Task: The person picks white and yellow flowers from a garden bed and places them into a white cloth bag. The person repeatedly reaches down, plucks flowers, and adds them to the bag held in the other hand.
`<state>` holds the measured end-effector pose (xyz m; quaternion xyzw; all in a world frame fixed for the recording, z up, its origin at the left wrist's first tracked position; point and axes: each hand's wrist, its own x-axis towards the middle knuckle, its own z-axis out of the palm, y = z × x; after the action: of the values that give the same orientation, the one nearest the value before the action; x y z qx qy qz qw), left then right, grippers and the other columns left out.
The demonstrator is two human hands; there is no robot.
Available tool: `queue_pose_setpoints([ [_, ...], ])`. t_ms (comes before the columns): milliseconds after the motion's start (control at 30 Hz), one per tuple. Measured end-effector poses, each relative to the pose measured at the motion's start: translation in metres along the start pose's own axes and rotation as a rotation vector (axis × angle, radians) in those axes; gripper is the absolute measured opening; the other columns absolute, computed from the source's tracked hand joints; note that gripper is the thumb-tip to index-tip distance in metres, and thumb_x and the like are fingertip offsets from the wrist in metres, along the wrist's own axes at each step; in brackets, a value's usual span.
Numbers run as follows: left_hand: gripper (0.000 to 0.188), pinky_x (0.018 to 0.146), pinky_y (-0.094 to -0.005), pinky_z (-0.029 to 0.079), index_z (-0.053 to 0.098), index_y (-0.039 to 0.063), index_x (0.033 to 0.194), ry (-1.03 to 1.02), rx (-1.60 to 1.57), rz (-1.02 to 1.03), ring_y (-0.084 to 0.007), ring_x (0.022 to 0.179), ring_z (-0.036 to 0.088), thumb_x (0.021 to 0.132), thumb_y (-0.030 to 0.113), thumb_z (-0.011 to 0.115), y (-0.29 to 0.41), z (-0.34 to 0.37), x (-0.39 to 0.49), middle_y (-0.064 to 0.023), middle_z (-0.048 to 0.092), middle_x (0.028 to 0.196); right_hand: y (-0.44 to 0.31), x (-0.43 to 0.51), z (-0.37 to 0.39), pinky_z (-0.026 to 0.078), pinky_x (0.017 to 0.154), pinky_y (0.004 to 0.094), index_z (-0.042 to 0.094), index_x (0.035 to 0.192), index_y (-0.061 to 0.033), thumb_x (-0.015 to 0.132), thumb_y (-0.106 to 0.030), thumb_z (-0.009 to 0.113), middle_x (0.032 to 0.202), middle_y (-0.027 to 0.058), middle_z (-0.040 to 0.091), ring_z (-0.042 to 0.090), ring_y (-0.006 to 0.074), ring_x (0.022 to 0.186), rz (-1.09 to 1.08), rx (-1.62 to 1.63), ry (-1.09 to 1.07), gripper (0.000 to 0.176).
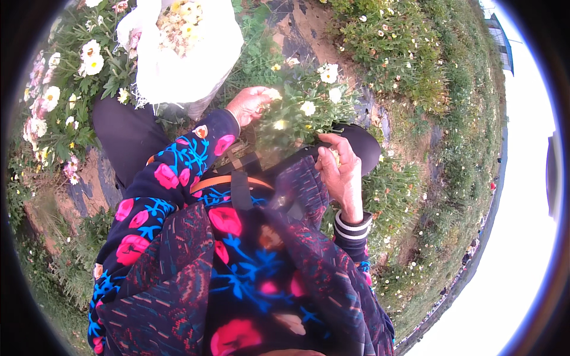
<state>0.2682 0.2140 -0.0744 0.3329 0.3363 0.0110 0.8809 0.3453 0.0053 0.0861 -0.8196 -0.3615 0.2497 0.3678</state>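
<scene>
My left hand (250, 106) reaches out at the upper middle, its fingers closed on a pale flower head (272, 94) at the left side of a flowering plant (296, 109). To the right of that plant, my right hand (339, 167) is curled around pale yellow petals or a flower head (335, 156), partly hidden by the fingers. White blooms (328, 73) stand on the plant between and beyond the hands. Above my left hand, a white woven sack (191, 78) stands with its mouth open, holding many picked cream and yellowish flower heads (180, 26).
Tall plants with white and pink flowers (92, 58) grow at the left, close to the sack. My dark-trousered knees (127, 133) bend on both sides. Torn black plastic sheeting (296, 35) lies over brown soil. Rows of flowering plants (401, 58) run along the right; a blue-roofed building stands far off.
</scene>
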Motion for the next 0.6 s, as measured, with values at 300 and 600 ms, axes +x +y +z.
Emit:
queue_pose_setpoints([
  [300, 0.017, 0.052, -0.0243, 0.041, 0.058, 0.001, 0.086, 0.101, 0.801, 0.377, -0.0102, 0.064, 0.056, 0.078, 0.015, 0.062, 0.003, 0.010, -0.012, -0.0055, 0.062, 0.079, 0.014, 0.077, 0.019, 0.049, 0.069, 0.0414, 0.058, 0.105, -0.0034, 0.081, -0.023, 0.063, 0.076, 0.0214, 0.063, 0.062, 0.0376, 0.076, -0.072, -0.514, -0.057, 0.032],
  [600, 0.018, 0.043, -0.0166, 0.034, 0.052, 0.003, 0.097, -0.078, 0.322, 0.494, -0.0027, 0.053, 0.043, 0.088, 0.017, 0.057, 0.064, 0.035, -0.039, -0.0055, 0.060, 0.079, 0.035, 0.082, 0.043, 0.049, 0.064, 0.0411, 0.061, 0.086, -0.0025, 0.080, -0.020, 0.061, 0.071, 0.0204, 0.061, 0.062, 0.0360, 0.069, -0.143, -0.276, -0.124, 0.018],
])
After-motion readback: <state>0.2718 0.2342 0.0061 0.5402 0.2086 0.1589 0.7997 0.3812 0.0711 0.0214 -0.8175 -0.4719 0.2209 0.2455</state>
